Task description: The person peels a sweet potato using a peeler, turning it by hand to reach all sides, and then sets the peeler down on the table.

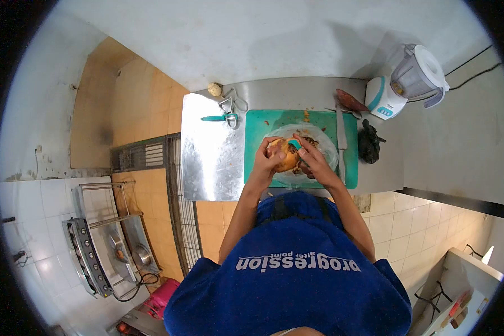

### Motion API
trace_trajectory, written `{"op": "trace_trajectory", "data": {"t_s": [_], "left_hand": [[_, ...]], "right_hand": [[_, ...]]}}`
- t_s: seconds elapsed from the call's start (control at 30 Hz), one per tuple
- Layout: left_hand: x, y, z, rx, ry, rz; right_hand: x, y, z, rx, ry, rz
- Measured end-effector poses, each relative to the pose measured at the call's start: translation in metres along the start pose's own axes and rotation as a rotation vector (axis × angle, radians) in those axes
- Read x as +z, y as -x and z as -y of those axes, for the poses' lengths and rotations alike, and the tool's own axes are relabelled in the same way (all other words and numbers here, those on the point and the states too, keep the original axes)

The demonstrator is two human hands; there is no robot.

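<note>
An orange-brown, partly peeled round vegetable or fruit [286, 159] is held in my left hand [267, 157], whose fingers wrap round its left side. My right hand [316, 161] is closed on a small tool with a teal part [295, 144], which touches the top right of the round piece. Both hands are over a clear plastic bag [322, 140] with dark and orange scraps in it. The bag lies on a green cutting board [257, 126]. Right of the bag, a large knife [341, 134] lies across the board.
The steel counter [213, 168] holds a teal-handled tool [229, 119] and a small pale round piece [214, 89] at left. At right are a reddish tuber [350, 101], a black plastic bag [370, 141] and a blender [386, 98]. A stove [87, 255] stands at far left.
</note>
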State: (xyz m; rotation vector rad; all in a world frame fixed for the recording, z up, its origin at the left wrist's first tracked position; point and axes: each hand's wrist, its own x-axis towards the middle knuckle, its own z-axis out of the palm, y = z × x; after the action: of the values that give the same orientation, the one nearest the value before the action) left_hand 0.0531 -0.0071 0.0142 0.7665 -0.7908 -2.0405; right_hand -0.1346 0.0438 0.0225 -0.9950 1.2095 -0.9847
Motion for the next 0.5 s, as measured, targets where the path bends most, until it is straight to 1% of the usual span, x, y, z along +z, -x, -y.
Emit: {"op": "trace_trajectory", "data": {"t_s": [0.03,0.07,0.1,0.17,0.2,0.23,0.27,0.3,0.33,0.37,0.4,0.47,0.5], "left_hand": [[0.003,0.0,-0.002,0.0,-0.001,0.003],[0.006,0.0,-0.004,0.002,-0.156,0.004],[0.009,0.001,-0.006,0.004,-0.311,0.003],[0.014,0.001,-0.01,0.005,-0.301,-0.017],[0.016,0.0,-0.01,0.004,-0.292,-0.033],[0.015,0.0,-0.007,0.002,-0.292,-0.033],[0.012,-0.002,-0.002,0.096,-0.464,-0.032],[0.01,-0.003,0.001,0.193,-0.637,-0.03],[0.013,-0.003,0.0,0.189,-0.642,-0.029],[0.016,-0.003,0.0,0.25,-0.709,-0.043],[0.02,-0.003,0.0,0.31,-0.773,-0.056],[0.028,-0.003,0.002,0.323,-0.753,-0.033],[0.03,-0.003,0.004,0.342,-0.735,-0.023]], "right_hand": [[0.001,0.004,0.013,0.103,-0.064,-0.001],[0.002,0.006,0.021,0.207,-0.128,0.001],[0.0,0.005,0.017,0.207,-0.127,0.004],[-0.004,0.001,0.001,0.071,0.011,0.02],[-0.002,0.0,-0.002,0.073,0.01,0.021],[0.001,0.0,-0.007,0.027,0.012,-0.018],[0.003,0.0,-0.011,-0.017,0.012,-0.056],[0.003,0.001,-0.005,-0.017,0.007,-0.057],[0.003,0.003,0.007,0.15,-0.068,-0.073],[0.003,0.004,0.013,0.317,-0.144,-0.091],[0.001,0.0,0.006,0.319,-0.148,-0.099],[-0.008,-0.006,-0.012,0.25,-0.216,-0.176],[-0.011,-0.002,-0.011,0.255,-0.212,-0.178]]}}
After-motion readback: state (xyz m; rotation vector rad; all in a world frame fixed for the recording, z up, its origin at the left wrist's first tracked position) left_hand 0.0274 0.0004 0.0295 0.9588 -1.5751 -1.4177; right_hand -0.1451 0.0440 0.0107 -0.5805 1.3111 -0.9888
